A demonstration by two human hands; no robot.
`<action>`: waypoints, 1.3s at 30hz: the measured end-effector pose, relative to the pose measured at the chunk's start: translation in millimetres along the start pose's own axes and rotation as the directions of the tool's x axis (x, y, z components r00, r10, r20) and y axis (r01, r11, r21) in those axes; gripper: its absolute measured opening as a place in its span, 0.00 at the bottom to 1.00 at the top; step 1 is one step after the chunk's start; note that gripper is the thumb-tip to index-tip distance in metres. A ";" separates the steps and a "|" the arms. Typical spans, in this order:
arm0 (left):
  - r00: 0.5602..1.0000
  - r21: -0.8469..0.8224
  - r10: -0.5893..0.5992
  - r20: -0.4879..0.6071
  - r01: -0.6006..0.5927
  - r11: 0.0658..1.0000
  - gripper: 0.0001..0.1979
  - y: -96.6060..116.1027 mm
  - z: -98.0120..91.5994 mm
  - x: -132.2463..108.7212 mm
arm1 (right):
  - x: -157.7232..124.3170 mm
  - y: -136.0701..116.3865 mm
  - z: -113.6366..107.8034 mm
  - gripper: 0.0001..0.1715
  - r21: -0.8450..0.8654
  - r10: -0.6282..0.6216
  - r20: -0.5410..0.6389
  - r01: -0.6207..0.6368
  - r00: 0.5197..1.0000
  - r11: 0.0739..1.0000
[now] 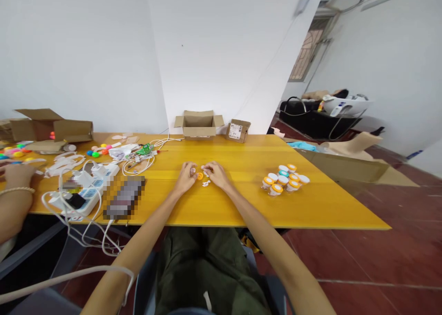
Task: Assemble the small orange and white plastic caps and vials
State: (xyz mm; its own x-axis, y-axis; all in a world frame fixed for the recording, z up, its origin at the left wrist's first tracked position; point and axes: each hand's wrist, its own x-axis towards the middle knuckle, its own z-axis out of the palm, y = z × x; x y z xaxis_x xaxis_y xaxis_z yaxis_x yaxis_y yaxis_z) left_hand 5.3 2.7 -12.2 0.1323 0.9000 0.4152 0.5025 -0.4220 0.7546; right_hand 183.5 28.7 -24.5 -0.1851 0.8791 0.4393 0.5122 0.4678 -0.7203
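Near the middle of the table, my left hand (186,177) is closed, its fingertips on a small white piece with dark marks (193,171). Facing it, my right hand (217,174) has its thumb and fingers drawn together at another small white printed piece (203,167). An orange round cap (199,176) lies between the hands, close to the left fingertips. Just below it, a white animal-shaped piece (206,183) rests on the wood, apart from both hands. Details of the pieces at my fingertips are partly hidden.
Several small jars with orange, white and teal lids (283,179) stand to the right. Left are a phone (125,197), a power strip (91,190) with cables, and a co-worker's arm (15,200). An open carton (199,131) and a smaller box (238,131) stand behind.
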 end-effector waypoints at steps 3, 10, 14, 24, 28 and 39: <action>1.000 -0.025 0.010 0.013 -0.009 1.000 0.12 2.1 -0.3 -2.0 | -1.5 0.2 -1.6 0.06 0.006 -0.004 -0.017 0.004 1.000 1.000; 0.998 0.107 0.066 0.017 -0.067 0.992 0.14 5.1 -3.2 -7.3 | -6.2 1.6 -5.9 0.06 0.032 0.020 -0.050 -0.018 0.999 0.999; 0.999 0.157 0.041 -0.017 -0.038 0.987 0.10 3.1 -5.0 -6.6 | -7.8 1.2 -7.3 0.05 0.048 -0.005 -0.060 0.008 0.998 0.999; 0.997 0.115 -0.049 -0.055 0.055 0.992 0.19 -0.8 -3.8 -6.3 | -11.4 -2.0 -6.4 0.08 -0.042 0.014 -0.009 -0.014 1.000 0.999; 0.999 0.126 -0.041 -0.024 0.044 0.991 0.19 -1.6 -4.3 -5.7 | -11.3 -0.9 -6.9 0.09 -0.068 0.012 -0.008 -0.012 1.000 0.998; 0.999 0.023 -0.046 -0.024 0.046 0.999 0.18 -5.2 -5.0 -3.1 | -16.8 -0.6 -13.1 0.16 -0.063 -0.034 0.002 0.034 0.999 0.997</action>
State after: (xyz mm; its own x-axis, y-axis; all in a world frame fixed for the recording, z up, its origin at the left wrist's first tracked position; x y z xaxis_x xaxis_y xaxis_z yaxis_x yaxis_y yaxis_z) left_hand -2.0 1.5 -14.8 0.0882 0.9155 0.3926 0.5278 -0.3773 0.7610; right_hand 197.3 12.5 -24.4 -0.2037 0.8630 0.4623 0.5577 0.4904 -0.6697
